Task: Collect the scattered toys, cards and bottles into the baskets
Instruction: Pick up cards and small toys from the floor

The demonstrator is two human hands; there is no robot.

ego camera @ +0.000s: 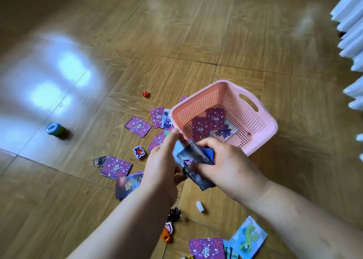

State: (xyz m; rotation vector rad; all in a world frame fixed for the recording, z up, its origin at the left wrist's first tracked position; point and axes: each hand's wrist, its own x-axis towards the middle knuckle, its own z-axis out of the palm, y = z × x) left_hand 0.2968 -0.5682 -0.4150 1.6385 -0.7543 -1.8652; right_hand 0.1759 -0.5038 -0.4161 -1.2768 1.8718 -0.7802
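Card bundle (pixel 193 160) sits at the centre of the frame, raised above the wooden floor (pixel 196 32) and just below and left of the pink basket (pixel 241 117). The right hand (pixel 225 168) grips it, fingers (pixel 206 144) curled over its top edge. The left hand (pixel 161 170) lies against the card bundle's left side, forefinger stretched straight up along it and thumb tucked under the lower corner, so it pinches that edge.

The basket stands on the floor right of centre, tilted toward the camera, with several basket cards (pixel 208 124) lying flat on its bottom, two of them purple backs up.

More floor cards (pixel 138 126) lie scattered left of the basket and down toward the left forearm, mostly purple backs up. Among them is a small purple bear-shaped toy (pixel 139 151). A red bead cluster (pixel 145 94) lies apart, higher up. At the left of the frame, well apart from the rest, stands a small green bottle (pixel 56 131) with a blue lid.

Between the forearms lie a white cap-like piece (pixel 200 206), a dark toy (pixel 174 213) and an orange piece (pixel 167 236). At the bottom edge lie a purple-backed card (pixel 207 248) and a blue and green card (pixel 249 237). White pleated fabric (pixel 351 32) runs down the right edge.
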